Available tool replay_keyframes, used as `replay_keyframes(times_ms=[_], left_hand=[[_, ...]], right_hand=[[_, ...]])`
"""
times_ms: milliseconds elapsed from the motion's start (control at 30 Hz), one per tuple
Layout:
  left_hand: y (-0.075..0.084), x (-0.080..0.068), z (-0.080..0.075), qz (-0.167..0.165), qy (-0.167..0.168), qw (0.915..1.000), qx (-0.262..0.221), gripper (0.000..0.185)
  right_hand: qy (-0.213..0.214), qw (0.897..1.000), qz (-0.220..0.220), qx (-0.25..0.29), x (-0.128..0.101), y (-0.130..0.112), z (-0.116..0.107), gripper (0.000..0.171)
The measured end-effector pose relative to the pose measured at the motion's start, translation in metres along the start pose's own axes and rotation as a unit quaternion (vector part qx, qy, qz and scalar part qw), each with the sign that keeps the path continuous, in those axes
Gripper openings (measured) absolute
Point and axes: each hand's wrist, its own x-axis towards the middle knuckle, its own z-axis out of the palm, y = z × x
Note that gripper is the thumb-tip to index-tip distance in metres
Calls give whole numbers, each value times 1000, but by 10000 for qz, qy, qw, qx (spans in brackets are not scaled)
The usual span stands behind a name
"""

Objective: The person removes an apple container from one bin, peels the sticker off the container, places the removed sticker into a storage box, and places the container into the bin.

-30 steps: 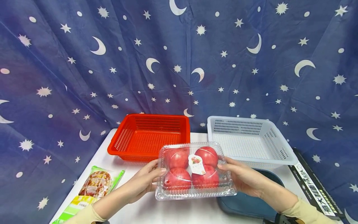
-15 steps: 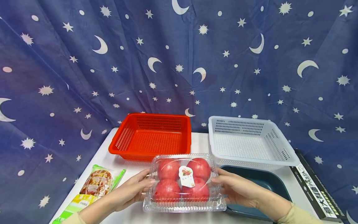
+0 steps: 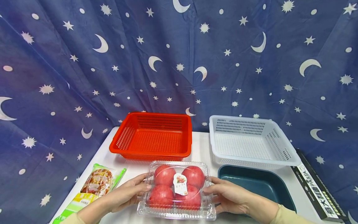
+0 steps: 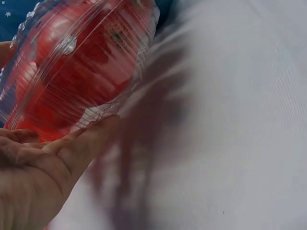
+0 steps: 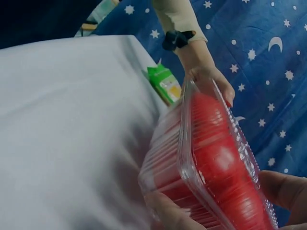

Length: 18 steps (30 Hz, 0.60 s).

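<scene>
On the bench [image 3: 201, 146], in front of the red basket [image 3: 152, 137], a clear tomato box [image 3: 176, 189] is gripped at its ends by the left hand [image 3: 127, 194] and right hand [image 3: 230, 196], fingers [image 3: 142, 187] curled around it.

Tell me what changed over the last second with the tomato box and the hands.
The clear box of tomatoes came down and toward the person, from in front of the baskets to low over the white table, uncovering more of the dark blue tray. The left hand and right hand kept their hold on its two ends. The red basket, white basket and snack packet stayed put.
</scene>
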Motion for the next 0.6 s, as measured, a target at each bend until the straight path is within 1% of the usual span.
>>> replay_keyframes(times_ms=[100,267,367,500,600], left_hand=[[-2,1,-6,-128,57,9999,85,81],[-5,3,-14,-255,11,9997,45,83],[-7,4,-18,-359,30,9993,115,83],[-9,5,-23,-496,112,9982,309,84],[-9,5,-26,-530,95,9980,345,83]], right_hand=[[-18,10000,36,75,4,5,1,82],[-8,9998,-25,177,13,13,3,80],[28,9998,-53,181,18,17,2,79],[64,9999,12,150,23,18,2,79],[104,9998,60,127,26,17,1,79]])
